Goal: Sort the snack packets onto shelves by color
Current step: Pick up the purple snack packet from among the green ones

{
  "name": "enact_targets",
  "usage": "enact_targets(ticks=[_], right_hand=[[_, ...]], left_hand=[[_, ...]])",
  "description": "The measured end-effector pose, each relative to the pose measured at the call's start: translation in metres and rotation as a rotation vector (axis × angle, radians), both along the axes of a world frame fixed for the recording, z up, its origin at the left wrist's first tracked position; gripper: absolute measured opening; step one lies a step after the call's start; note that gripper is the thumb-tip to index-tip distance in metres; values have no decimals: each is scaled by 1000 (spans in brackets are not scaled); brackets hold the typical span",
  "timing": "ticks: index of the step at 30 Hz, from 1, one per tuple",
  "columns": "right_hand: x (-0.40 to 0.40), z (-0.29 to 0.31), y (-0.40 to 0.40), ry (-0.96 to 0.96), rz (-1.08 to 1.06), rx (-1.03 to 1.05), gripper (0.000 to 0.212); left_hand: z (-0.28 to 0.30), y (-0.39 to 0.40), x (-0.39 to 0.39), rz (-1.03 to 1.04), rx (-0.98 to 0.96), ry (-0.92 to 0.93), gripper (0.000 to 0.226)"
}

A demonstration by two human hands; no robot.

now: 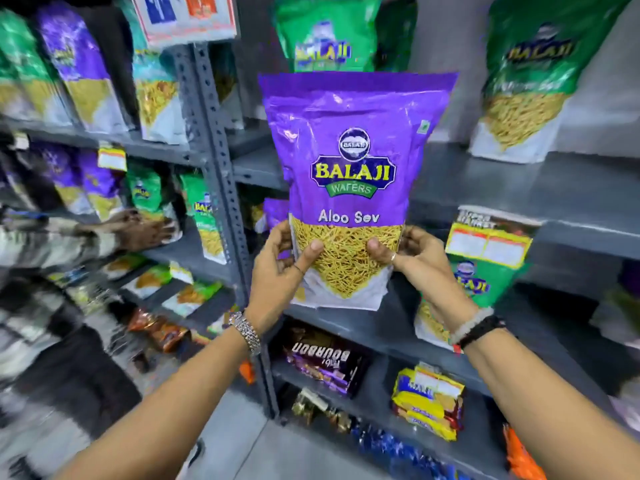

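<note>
A large purple Aloo Sev packet [349, 161] is held upright in front of the grey metal shelves. My left hand [280, 268] grips its lower left corner and my right hand [412, 261] grips its lower right corner, thumbs on the front. Green packets stand on the right rack: one [325, 36] behind the purple packet's top, one [526, 81] on the upper shelf, one [474, 271] on the shelf below. Purple packets [79, 67] and green packets [145, 192] stand mixed on the left rack.
Another person's hand [145, 230] and striped sleeve reach onto the left rack's middle shelf. A perforated grey upright [221, 168] separates the two racks. Lower shelves hold Bourbon biscuit packs [322, 362], yellow packs [429, 400] and orange packs [159, 327].
</note>
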State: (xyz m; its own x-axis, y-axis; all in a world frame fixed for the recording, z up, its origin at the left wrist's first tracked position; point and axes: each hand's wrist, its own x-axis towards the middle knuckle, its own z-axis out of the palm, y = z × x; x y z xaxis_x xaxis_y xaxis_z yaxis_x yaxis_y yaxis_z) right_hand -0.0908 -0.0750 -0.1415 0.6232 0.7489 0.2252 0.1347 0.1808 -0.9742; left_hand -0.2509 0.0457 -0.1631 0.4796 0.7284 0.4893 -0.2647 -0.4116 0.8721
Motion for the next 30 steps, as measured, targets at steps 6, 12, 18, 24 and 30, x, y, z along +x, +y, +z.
enact_targets(ticks=[6, 12, 18, 24, 30], right_hand=[[6, -78, 11, 1, -21, -184, 38], [35, -137, 24, 56, -88, -335, 47], [70, -173, 44, 92, -183, -369, 47], [102, -194, 66, 92, -294, -351, 45], [118, -213, 77, 57, -338, -375, 48]], left_hand=[[-80, 19, 2, -41, -125, 152, 48], [-141, 43, 43, -117, -236, 256, 54], [-181, 68, 98, -166, -354, 348, 54], [-186, 84, 153, -158, -363, 418, 53], [-191, 92, 167, -95, -256, 501, 53]])
